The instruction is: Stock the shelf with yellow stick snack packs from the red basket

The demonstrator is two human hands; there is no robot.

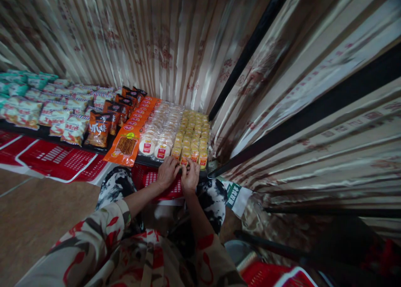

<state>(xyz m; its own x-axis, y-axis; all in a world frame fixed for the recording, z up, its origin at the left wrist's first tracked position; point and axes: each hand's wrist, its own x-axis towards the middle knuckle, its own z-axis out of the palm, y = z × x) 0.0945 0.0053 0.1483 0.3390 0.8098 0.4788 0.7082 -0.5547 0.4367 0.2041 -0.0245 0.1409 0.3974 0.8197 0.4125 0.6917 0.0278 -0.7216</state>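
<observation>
Both my hands rest at the front edge of a low black shelf (40, 132). My left hand (167, 173) and my right hand (189, 176) have their fingers curled together on the front row of small yellow snack packets (192, 134). Beside these lie round white cakes in clear wrap (161, 132), then long orange packets (133, 130).
Farther left lie dark orange bags (100, 128), white and red bags (56, 115) and green bags (19, 84). Red plastic crates (56, 159) stand under the shelf. Shiny striped curtains (156, 40) close the back and right. A red basket (266, 274) sits at bottom right.
</observation>
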